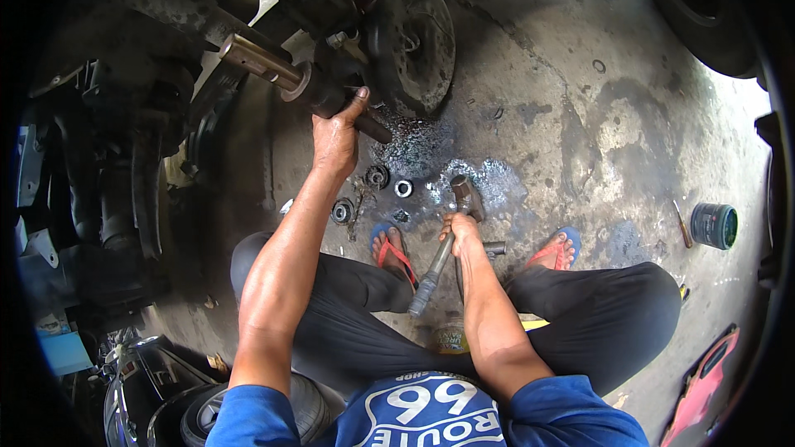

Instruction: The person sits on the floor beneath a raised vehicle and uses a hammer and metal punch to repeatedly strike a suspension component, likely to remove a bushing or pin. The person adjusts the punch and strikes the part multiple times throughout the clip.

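My left hand (pixel 335 136) is raised at the upper left, its fingers wrapped round a dark greasy sleeve on a metal shaft (pixel 263 64). The shaft's bare slotted end points up and left, and a thinner dark end sticks out below my thumb. Between my knees, my right hand (pixel 462 232) grips a hammer (pixel 431 277) close below its head. The worn handle slants down to the left. On the floor between the hands lie a pale metal ring (pixel 403 189) and round bearing-like parts (pixel 342 211), with grease smears around them.
Dark vehicle parts (pixel 91 157) fill the left side. A round drum-like part (pixel 426 45) stands at the top; a large tyre (pixel 704 0) is at upper right. A green tub (pixel 714 226) and a screwdriver (pixel 681 223) are at the right. A wheel (pixel 302 406) sits behind my left leg.
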Demonstrator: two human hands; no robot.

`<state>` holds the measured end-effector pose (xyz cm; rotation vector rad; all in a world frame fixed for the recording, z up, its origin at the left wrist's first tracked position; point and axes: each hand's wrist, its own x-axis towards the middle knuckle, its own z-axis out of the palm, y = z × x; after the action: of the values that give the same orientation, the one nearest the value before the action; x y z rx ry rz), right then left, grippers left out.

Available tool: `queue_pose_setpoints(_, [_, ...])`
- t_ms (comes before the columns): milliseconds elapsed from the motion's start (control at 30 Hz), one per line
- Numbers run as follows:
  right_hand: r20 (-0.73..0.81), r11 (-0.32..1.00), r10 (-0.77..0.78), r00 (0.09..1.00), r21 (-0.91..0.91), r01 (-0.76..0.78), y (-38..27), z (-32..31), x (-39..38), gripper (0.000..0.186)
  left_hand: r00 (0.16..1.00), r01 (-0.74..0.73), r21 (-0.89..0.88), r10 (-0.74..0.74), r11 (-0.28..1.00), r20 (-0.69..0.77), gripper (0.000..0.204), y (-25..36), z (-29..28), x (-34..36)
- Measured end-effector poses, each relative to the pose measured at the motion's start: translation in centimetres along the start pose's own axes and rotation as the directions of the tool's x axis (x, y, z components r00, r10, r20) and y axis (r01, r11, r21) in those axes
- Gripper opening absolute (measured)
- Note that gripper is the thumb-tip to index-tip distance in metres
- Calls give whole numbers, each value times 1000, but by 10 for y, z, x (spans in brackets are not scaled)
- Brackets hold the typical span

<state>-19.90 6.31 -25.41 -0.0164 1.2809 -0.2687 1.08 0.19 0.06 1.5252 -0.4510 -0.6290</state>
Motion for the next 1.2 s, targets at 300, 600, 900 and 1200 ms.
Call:
queue_pose_setpoints(300, [663, 948, -57, 746, -198, 248, -34, 97, -92, 14, 976, -208, 213, 188, 955, 107, 29, 11, -5, 6])
queue_pose_setpoints(600, [128, 991, -120, 984, -47, 127, -52, 11, -19, 7, 997, 37, 40, -39, 999, 64, 25, 1, -5, -2])
queue_pose_setpoints(900, [531, 820, -181, 828, -383, 425, -32, 95, -75, 16, 998, 54, 221, -55, 974, 0, 22, 15, 3, 8])
queue_pose_setpoints(1200, [260, 955, -166, 951, -199, 221, -36, 16, -39, 11, 992, 0, 196, -24, 981, 120, 18, -17, 5, -11])
